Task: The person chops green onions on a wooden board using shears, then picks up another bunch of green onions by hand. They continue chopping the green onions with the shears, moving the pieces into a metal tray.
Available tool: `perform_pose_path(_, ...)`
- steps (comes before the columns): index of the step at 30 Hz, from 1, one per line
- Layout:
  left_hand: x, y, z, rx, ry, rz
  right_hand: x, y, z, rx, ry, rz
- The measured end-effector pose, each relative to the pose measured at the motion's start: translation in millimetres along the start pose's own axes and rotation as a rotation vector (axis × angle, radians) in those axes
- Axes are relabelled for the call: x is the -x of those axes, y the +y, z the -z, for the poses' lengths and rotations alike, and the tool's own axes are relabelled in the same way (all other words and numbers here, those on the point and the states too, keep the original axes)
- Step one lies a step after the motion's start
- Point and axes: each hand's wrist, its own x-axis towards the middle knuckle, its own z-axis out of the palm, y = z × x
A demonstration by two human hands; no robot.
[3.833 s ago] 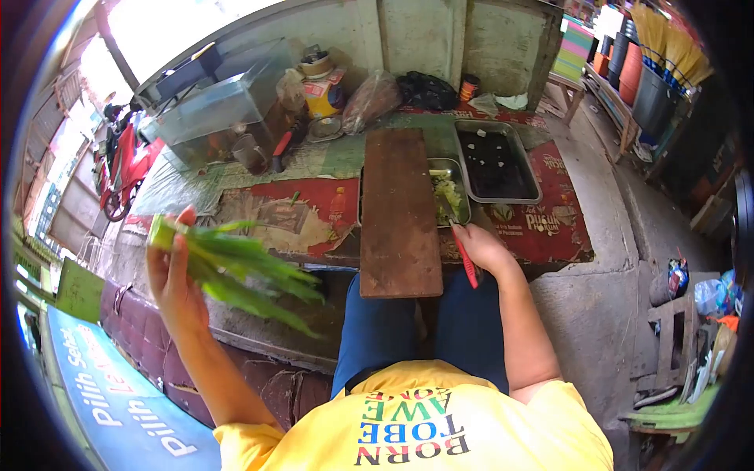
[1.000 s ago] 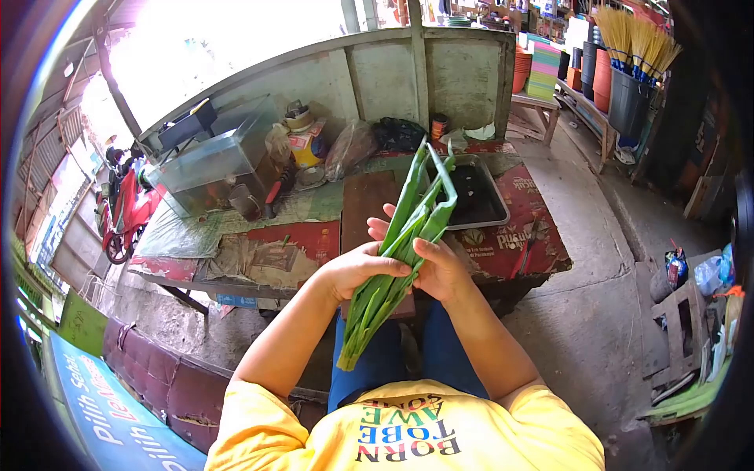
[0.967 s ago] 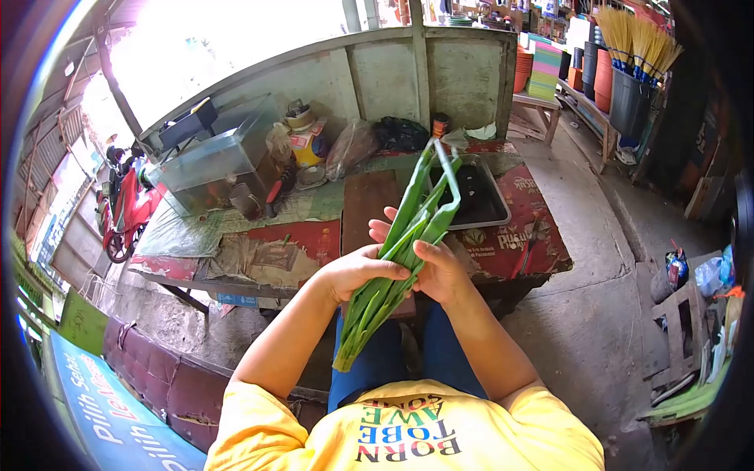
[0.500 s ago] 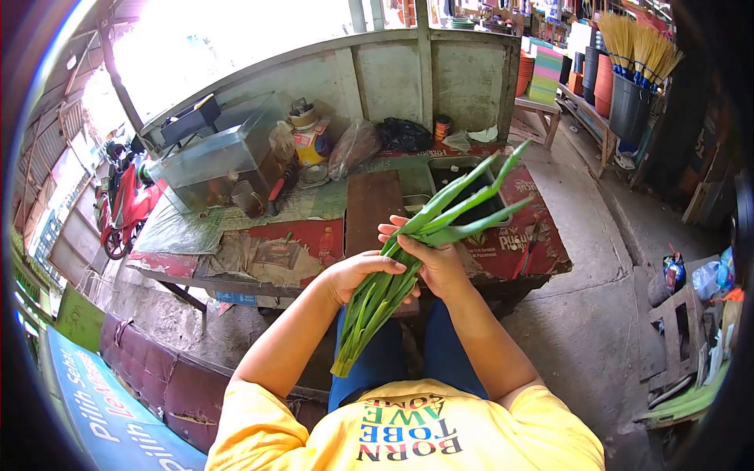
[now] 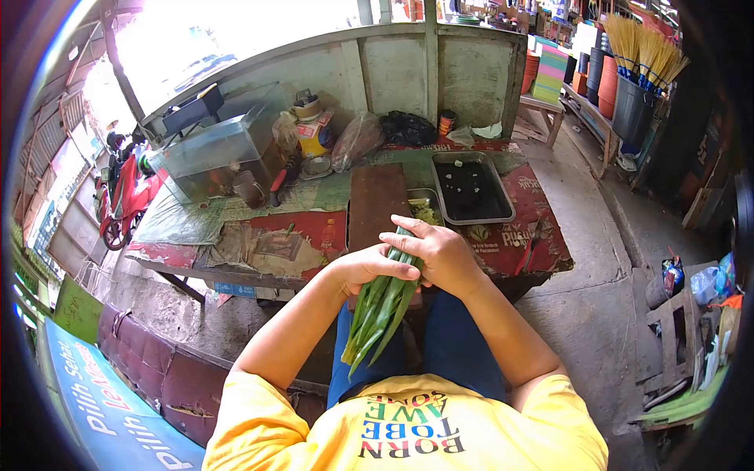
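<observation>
A bunch of long green spring onions [image 5: 381, 310] is between my hands, above my lap at the table's front edge. My left hand [image 5: 371, 268] is wrapped round its middle, thumb across the leaves. From the right, my right hand [image 5: 440, 253] closes over the upper part, its fingers covering the leaf ends. The lower ends hang loose toward my shirt. Just beyond my hands lies a brown wooden board [image 5: 378, 196]. Beside it a small metal tray [image 5: 425, 195] of chopped green pieces is partly hidden by my right hand.
A larger metal tray [image 5: 509, 196] holds dark content with white bits. A red-handled tool [image 5: 278, 182] lies by a clear plastic tank [image 5: 212, 169]. Bags, including a black one [image 5: 408, 129], line the table's back. A red knife-like item [image 5: 529, 253] lies at right.
The long leaf tips that pointed away up-right no longer stick out; my right hand now covers that end. The bunch looks shorter and more upright. The larger tray is uncovered.
</observation>
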Motion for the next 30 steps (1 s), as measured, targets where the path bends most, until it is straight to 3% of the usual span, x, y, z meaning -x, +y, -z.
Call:
perform_pose_path(2, -3, 3, -7, -0.071, 0.075, -0.011, -3, 1, 2, -0.012, 0.005, 0.005)
perform_pose_path(9, 0, 9, -6, -0.012, 0.056, 0.124, -8, -2, 15, -0.191, -0.085, -0.106)
perform_pose_path(12, 2, 14, -12, 0.076, 0.071, 0.085, 1, 1, 0, -1.021, -0.017, -0.547)
perform_pose_path(13, 1, 16, -13, 0.023, 0.090, 0.088, 5, 5, -6, -1.023, -0.016, -0.548)
perform_pose_path(15, 0, 20, -15, -0.028, 0.107, 0.097, 13, 14, -13, -1.351, -0.098, -0.781)
perform_pose_path(18, 2, 29, -19, -0.155, 0.159, 0.118, 25, 24, -11, -1.607, -0.238, -0.773)
perform_pose_path(21, 3, 39, -20, -0.268, 0.136, 0.164, 36, 37, -7, -1.543, -0.331, -0.688)
perform_pose_path(23, 3, 44, -17, -0.316, 0.247, 0.158, 42, 43, 18, -1.438, -0.340, -0.723)
perform_pose_path(25, 1, 48, -9, -0.381, 0.257, 0.155, 49, 57, 35, -1.105, -0.379, -0.680)
perform_pose_path(26, -1, 50, -8, -0.457, 0.272, 0.157, 56, 70, 38, -1.006, -0.273, -0.682)
perform_pose_path(28, -6, 51, -3, -0.533, 0.297, 0.158, 69, 95, 50, -0.930, 0.067, -0.900)
perform_pose_path(30, -13, 48, 4, -0.844, 0.321, 0.023, 97, 140, 56, -0.528, 0.300, -1.057)
